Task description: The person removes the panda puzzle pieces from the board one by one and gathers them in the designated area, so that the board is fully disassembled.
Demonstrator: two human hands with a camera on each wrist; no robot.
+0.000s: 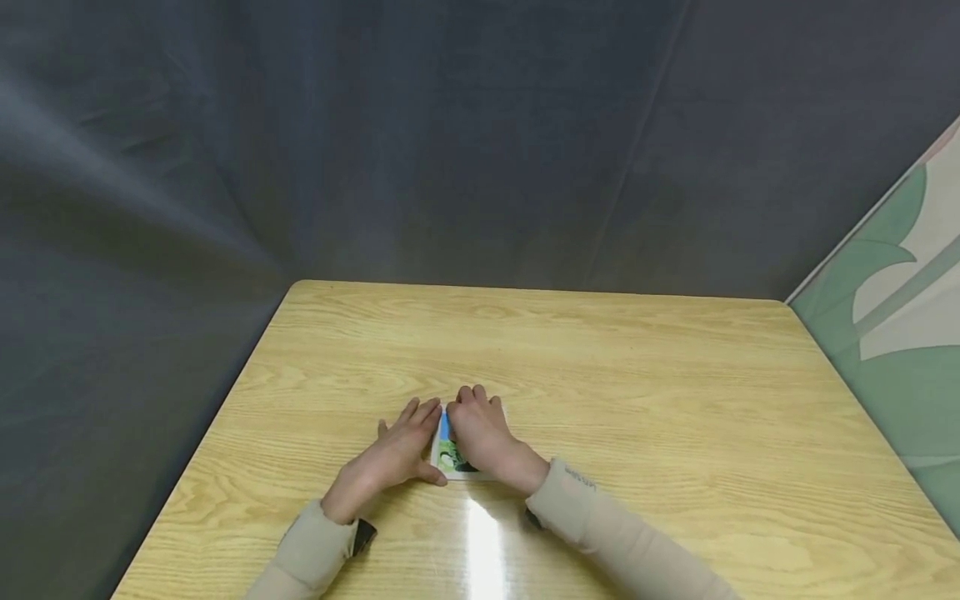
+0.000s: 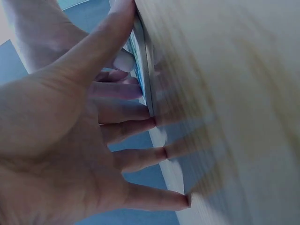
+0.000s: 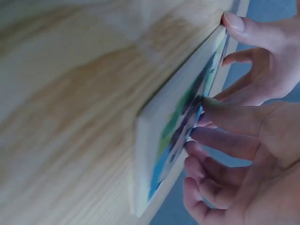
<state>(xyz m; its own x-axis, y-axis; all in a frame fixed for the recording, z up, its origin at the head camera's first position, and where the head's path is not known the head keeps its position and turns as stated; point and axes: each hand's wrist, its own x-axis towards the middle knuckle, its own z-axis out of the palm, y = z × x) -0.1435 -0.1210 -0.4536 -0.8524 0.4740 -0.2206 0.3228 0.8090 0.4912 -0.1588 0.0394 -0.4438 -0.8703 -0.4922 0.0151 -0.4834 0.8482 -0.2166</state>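
A small flat picture board with a white border and a blue, green and black picture lies on the table. My left hand rests along its left side, fingers spread and mostly straight. In the left wrist view the left thumb reaches to the board's edge. Over the picture is my right hand, covering much of it. In the right wrist view the right thumb and forefinger touch the picture surface a little apart, while the other fingers curl. Whether they pinch anything there is not visible.
The wood-grain table extends around the board, with a bright light reflection near its front. A dark curtain hangs behind and to the left. On the right stands a panel with green leaf shapes.
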